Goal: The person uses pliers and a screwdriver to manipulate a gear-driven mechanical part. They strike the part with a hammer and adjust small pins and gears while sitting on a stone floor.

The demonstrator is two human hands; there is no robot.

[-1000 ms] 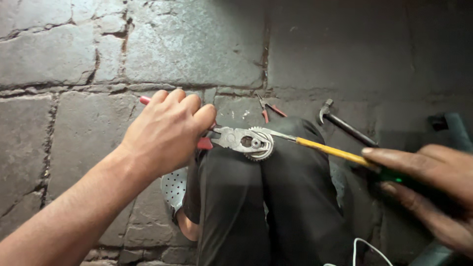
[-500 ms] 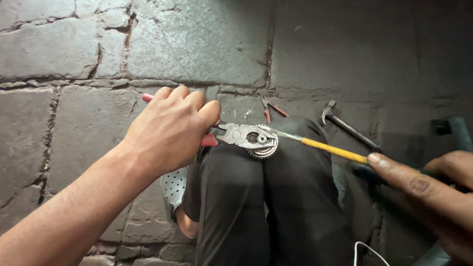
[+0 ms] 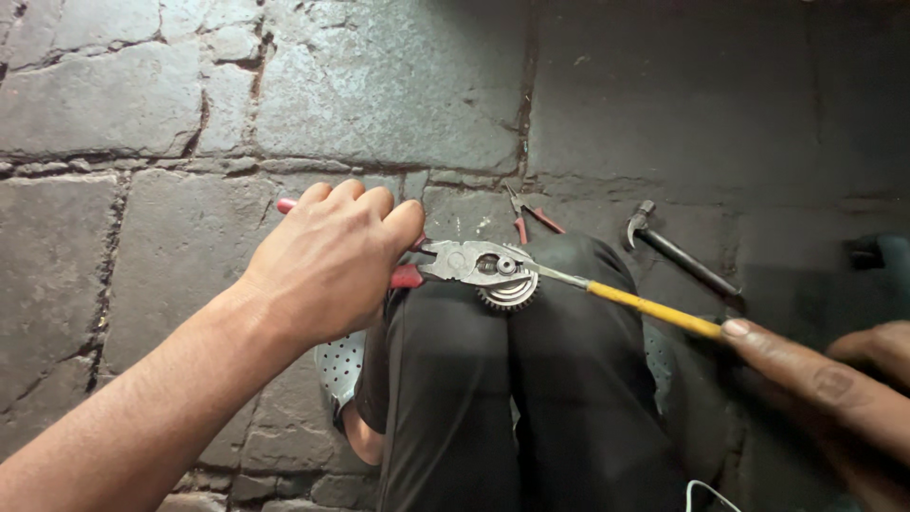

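Observation:
My left hand (image 3: 327,261) is shut on the red handles of a pair of steel pliers (image 3: 464,263). The pliers' jaws clamp a small toothed metal gear (image 3: 507,289) that rests on my knees, clad in dark trousers (image 3: 512,398). My right hand (image 3: 834,389) holds a screwdriver with a yellow shaft (image 3: 649,308); its metal tip reaches the gear's centre. The screwdriver's handle is hidden inside my right hand at the frame's right edge.
The ground is dark stone paving (image 3: 379,85) with cracked joints. A second pair of red-handled pliers (image 3: 531,220) and a hammer (image 3: 678,251) lie on the stone beyond my knees. A perforated sandal (image 3: 341,370) shows under my left leg. A dark object (image 3: 877,251) sits at far right.
My right hand has slid lower and further right along the screwdriver. The pliers and gear have stayed on my knees, with my left hand's grip unchanged.

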